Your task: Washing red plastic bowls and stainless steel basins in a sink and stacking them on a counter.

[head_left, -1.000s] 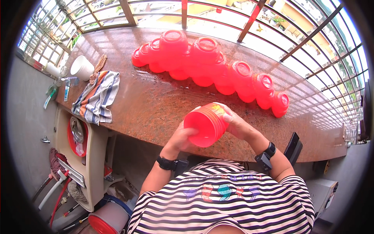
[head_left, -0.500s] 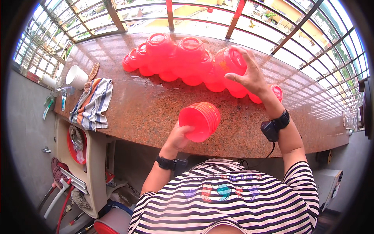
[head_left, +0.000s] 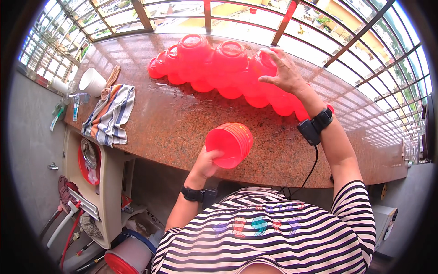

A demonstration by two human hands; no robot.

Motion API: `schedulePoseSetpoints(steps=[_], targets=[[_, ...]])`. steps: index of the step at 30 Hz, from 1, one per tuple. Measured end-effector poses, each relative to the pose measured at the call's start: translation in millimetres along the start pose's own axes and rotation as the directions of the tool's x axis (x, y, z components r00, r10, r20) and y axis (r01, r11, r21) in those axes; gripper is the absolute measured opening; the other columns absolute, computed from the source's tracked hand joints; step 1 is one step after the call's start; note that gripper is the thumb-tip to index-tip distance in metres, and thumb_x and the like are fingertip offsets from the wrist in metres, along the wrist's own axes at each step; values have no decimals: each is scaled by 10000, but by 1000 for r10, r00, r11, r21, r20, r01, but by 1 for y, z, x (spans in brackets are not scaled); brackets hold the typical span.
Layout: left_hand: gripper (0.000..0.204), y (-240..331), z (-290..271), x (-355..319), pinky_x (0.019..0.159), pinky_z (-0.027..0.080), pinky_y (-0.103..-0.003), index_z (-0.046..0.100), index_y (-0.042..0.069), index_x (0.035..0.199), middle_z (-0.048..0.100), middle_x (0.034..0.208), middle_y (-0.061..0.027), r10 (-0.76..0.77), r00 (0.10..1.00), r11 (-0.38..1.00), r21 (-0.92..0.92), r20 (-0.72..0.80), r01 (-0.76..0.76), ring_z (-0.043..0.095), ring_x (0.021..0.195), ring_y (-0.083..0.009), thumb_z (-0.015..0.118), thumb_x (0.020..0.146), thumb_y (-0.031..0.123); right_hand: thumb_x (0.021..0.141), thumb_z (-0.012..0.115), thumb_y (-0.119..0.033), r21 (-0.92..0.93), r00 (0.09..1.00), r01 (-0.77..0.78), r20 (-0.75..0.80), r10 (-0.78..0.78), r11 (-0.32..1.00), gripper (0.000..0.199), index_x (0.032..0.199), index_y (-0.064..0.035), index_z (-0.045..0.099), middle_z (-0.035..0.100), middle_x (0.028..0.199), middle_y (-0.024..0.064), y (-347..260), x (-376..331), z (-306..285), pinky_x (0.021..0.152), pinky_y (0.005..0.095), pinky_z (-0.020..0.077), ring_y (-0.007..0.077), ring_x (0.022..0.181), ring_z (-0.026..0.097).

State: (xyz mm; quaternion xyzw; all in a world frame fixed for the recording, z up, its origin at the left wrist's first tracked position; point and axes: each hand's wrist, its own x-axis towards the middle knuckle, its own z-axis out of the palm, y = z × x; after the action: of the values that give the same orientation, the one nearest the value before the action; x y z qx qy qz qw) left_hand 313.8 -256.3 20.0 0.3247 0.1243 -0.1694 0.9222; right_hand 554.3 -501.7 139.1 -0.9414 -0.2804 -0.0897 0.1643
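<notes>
A nested stack of several red plastic bowls [head_left: 228, 145] is in my left hand [head_left: 207, 163], tilted so that the open mouth of the front bowl faces left. My left thumb lies inside that bowl and the fingers behind it are hidden. Farther off, a long pile of upside-down red bowls [head_left: 232, 75] stands on the counter, with some resting on top of others. At the pile's right part my right hand [head_left: 289, 75] is open, thumb and fingers spread beside an upper red bowl [head_left: 262, 64]. Whether a fingertip touches that bowl I cannot tell.
The brown stone counter [head_left: 173, 132] runs along a barred window [head_left: 246, 23]. On its left lie a striped cloth [head_left: 112, 114] and a white cup [head_left: 92, 82]. Below the counter are a shelf unit [head_left: 107, 201], mop handles [head_left: 68, 228] and a bucket [head_left: 130, 255].
My right hand has shifted slightly, its fingers still spread near the upper bowl. My left hand keeps the stack and has moved a little left. The whole view has tilted slightly.
</notes>
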Motion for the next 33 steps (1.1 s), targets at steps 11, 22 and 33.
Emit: schedulePoseSetpoints(steps=[11,22,33], targets=[[545,-2,15,-1,961,467,-369,451,14,1314,571,1229,-108,-48,998,999,1,28,48,560,1137,-227,507,783,-89,758,724,-499,349,990,20,-140,31,937,837,1425,-142,367,411,1407,179,-34,-82,-18,1026,466,381,355,1279,408],[764,-23,73,22,1067,357,-329,283,16,1457,466,1376,-137,-117,963,961,271,244,48,464,1259,-203,474,728,-105,817,685,-515,738,783,-564,621,45,-372,872,1455,-113,248,405,1381,102,-69,-200,15,1011,408,399,210,1268,420],[649,-45,72,30,1003,431,-351,357,6,1410,542,1289,-126,-181,970,975,161,165,155,543,1168,-212,490,780,-77,738,807,-384,937,873,-349,337,352,-31,853,1385,-66,352,504,1257,108,-63,-208,-5,1010,343,399,189,1170,487]])
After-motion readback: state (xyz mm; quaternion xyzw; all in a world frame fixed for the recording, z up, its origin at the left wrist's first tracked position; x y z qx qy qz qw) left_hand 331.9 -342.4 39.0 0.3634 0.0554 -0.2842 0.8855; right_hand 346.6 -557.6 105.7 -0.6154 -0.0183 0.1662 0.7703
